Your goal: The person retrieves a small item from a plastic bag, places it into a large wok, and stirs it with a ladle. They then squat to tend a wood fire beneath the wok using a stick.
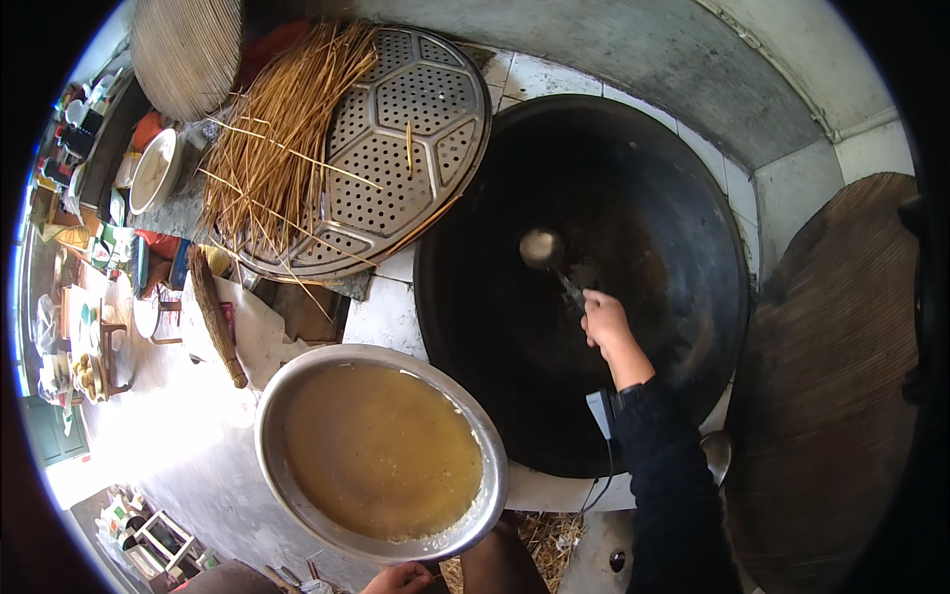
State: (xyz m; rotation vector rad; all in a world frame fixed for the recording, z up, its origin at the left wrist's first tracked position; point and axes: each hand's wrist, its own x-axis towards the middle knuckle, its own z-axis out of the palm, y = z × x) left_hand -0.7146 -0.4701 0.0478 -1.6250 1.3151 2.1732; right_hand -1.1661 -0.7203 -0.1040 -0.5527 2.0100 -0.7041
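Observation:
My right hand (605, 321) grips the handle of a ladle (540, 248), whose bowl holds some pale liquid. The ladle is over the inside of a large black wok (690, 260) set into a white-tiled stove. A wide metal basin (271, 438) with cloudy yellow-brown liquid and pale bits along its inner wall is to the left, overlapping the stove edge. My left hand (401, 578) is just below the basin's near rim, partly cut off by the picture's lower edge. Its fingers are curled; whether they hold anything is unclear.
A perforated metal steamer plate (404, 96) bearing dry straw stalks (274, 156) lies beyond the basin. A large round ribbed lid (824, 386) leans at the right. Other items are a white bowl (154, 172), a wooden log (211, 315) and a metal scoop (716, 454).

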